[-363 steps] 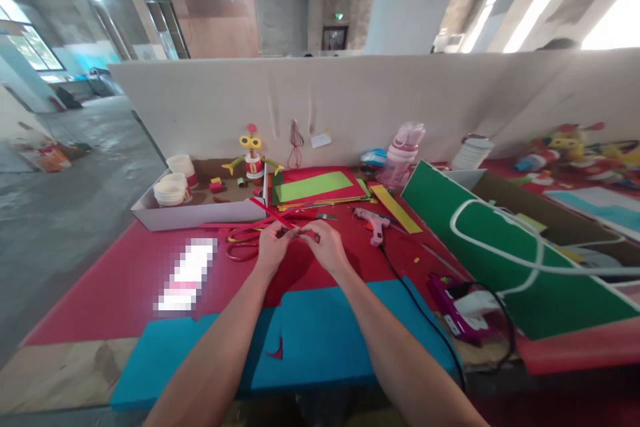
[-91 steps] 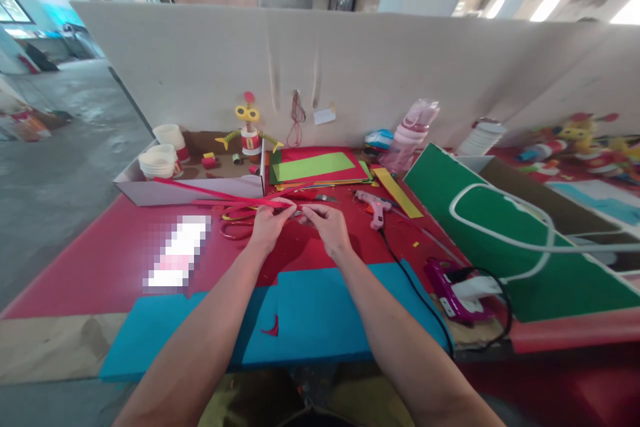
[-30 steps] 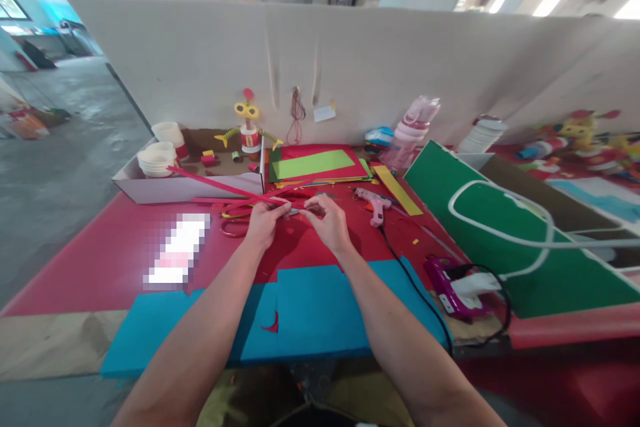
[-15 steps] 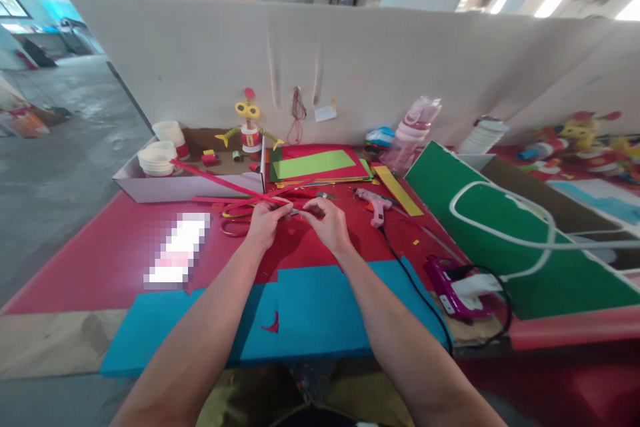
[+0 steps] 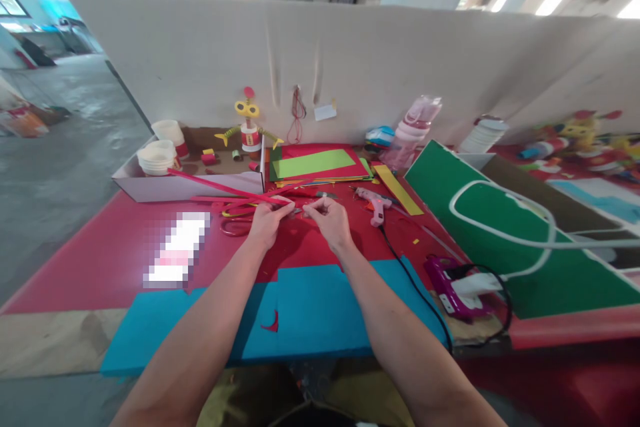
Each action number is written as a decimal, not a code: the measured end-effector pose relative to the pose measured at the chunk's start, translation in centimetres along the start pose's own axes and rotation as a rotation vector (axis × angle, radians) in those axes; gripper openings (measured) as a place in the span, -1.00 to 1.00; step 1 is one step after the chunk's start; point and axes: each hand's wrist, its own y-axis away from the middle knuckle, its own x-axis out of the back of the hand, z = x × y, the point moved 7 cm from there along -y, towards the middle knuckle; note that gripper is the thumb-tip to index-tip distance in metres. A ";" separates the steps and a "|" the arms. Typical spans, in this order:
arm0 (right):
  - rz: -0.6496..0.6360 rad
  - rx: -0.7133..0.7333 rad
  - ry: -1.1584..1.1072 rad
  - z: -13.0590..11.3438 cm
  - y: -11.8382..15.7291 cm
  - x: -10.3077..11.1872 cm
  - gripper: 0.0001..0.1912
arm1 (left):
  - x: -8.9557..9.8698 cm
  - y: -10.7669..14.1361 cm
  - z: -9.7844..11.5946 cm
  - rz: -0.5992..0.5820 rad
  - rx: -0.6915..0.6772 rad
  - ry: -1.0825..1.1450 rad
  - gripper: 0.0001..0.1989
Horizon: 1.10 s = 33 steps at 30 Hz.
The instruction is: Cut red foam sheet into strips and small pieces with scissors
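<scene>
My left hand [image 5: 265, 223] pinches the near end of a long red paper strip [image 5: 215, 184], which slants up and left to the white box. Close beside it, my right hand [image 5: 330, 221] has thumb and fingertips pressed together; anything between them is too small to make out. A slight gap separates the two sets of fingertips. Under and left of the left hand lie scissors [image 5: 234, 231] with reddish looped handles, partly covered, along with more red strips. A pink hot glue gun [image 5: 374, 203] rests on the red tabletop to the right of my right hand.
Blue sheets [image 5: 320, 310] line the front edge. Behind stand a white box [image 5: 200, 188] with paper cups [image 5: 159, 157], a stack of coloured paper [image 5: 315, 165] and a pink bottle [image 5: 415, 127]. On the right are a purple power strip [image 5: 457, 290], cables and a green board [image 5: 525, 267].
My right hand has drawn slightly right, away from the left fingertips, and its fingers are closer together. The red strip has shifted slightly in the left hand.
</scene>
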 end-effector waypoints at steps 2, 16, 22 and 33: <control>0.005 -0.014 -0.008 0.2 0.0 0.0 -0.74 | -0.1 0.1 0.1 0.006 -0.005 0.008 -0.79; -0.167 -0.077 -0.038 0.9 0.2 -1.2 -0.81 | 0.2 0.2 1.0 0.059 -0.118 -0.230 -0.84; -0.144 -0.128 0.137 0.7 0.6 -0.5 -0.77 | 0.1 0.1 1.0 0.039 -0.125 -0.309 -0.87; -0.164 -0.210 -0.211 1.5 0.3 -1.6 -0.80 | -0.2 0.0 -0.4 -0.014 -0.004 -0.248 -0.79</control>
